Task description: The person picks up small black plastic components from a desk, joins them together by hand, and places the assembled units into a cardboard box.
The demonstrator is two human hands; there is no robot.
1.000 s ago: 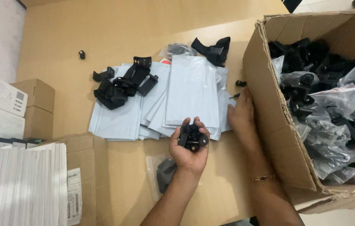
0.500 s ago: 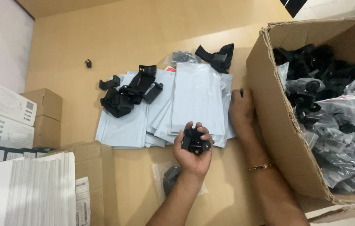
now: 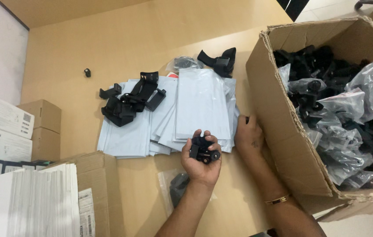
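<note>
- My left hand [image 3: 200,163] is palm up over the tabletop [image 3: 120,39], fingers curled around a small black plastic clip [image 3: 203,149] that rests in the palm.
- My right hand [image 3: 248,134] lies flat on the tabletop, touching the edge of the pale blue mailer bags [image 3: 186,114] and just beside the wall of the big cardboard box [image 3: 278,123]; it looks empty, though its fingertips are partly hidden.
- The box holds many black parts in clear bags [image 3: 349,127].
- A loose heap of black clips [image 3: 129,101] sits on the left side of the mailers.
- A clear bag with a dark part [image 3: 175,188] lies under my left wrist.
- Risk, as I judge it: the clip sits loosely in an open cradle, so a tilt of the palm could roll it off onto the tabletop.
- The fanned mailers look slick; pressing their edge could slide the stack and scatter the heap.
</note>
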